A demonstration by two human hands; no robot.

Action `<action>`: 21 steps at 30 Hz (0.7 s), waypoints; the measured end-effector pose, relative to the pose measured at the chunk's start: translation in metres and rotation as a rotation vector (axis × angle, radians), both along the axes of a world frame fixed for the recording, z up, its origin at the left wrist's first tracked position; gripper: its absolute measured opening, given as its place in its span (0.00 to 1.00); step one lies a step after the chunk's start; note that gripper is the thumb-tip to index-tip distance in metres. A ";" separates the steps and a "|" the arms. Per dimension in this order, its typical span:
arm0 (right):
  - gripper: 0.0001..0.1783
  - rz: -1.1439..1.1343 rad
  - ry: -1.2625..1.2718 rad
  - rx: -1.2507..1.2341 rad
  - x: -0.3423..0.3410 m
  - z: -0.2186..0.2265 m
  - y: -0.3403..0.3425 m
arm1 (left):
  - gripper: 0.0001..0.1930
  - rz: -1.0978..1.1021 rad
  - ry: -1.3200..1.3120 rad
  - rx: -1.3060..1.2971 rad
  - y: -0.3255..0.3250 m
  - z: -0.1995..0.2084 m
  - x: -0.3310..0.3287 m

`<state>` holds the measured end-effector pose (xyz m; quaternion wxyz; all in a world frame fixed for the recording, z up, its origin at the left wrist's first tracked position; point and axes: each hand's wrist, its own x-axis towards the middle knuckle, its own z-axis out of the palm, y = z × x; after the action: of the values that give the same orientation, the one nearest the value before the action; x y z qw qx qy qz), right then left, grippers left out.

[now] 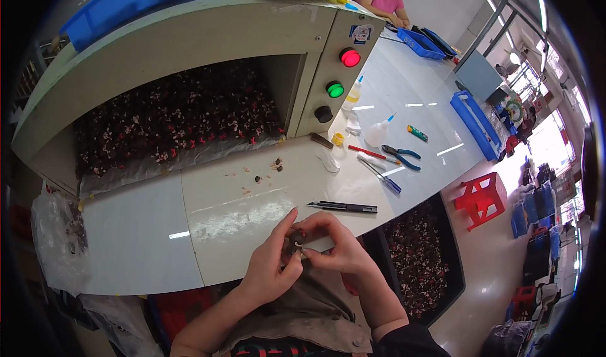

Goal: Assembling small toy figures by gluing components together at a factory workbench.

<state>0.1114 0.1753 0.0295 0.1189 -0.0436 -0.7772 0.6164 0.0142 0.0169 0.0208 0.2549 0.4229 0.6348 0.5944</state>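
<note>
My left hand [273, 259] and my right hand [334, 246] meet at the near edge of the white table [151, 237]. Together they pinch a small dark piece [295, 242] between the fingertips; it is mostly hidden by the fingers. A black pen-like tool [344, 207] lies on the table just beyond my hands. A few small dark bits [276, 164] are scattered farther back.
A grey machine [189, 35] with red, green and black buttons holds a mass of dark and red small parts [183, 117]. Blue-handled pliers [401, 155], glue bottles [379, 131], and blue trays [420, 41] lie to the right. A black bin of parts [420, 256] and a red stool [483, 196] stand beside the table. A person sits at the far end.
</note>
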 end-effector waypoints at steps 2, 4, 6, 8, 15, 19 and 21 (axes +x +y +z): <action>0.25 0.001 0.003 -0.014 0.000 0.000 -0.004 | 0.35 -0.001 0.000 -0.008 -0.004 0.001 0.000; 0.25 0.003 0.018 -0.013 0.002 0.002 -0.010 | 0.35 0.000 0.006 -0.005 -0.010 0.002 0.002; 0.25 -0.002 0.028 -0.007 0.001 0.004 -0.013 | 0.35 -0.003 0.007 -0.006 -0.013 0.006 0.001; 0.25 -0.003 0.028 -0.013 0.000 0.005 -0.015 | 0.35 -0.001 -0.002 -0.018 -0.016 0.007 0.000; 0.26 -0.092 -0.035 0.033 -0.020 -0.021 -0.068 | 0.35 -0.024 -0.052 0.031 -0.057 -0.029 -0.028; 0.25 -0.024 -0.055 0.049 -0.028 -0.025 -0.040 | 0.36 0.021 -0.173 0.098 -0.035 -0.047 -0.022; 0.25 -0.050 -0.028 0.025 -0.025 -0.031 -0.043 | 0.36 -0.002 -0.202 0.074 -0.037 -0.046 -0.021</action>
<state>0.0862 0.1318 -0.0011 0.1242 -0.0701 -0.7852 0.6026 -0.0071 -0.0205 -0.0247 0.3023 0.3707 0.5831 0.6566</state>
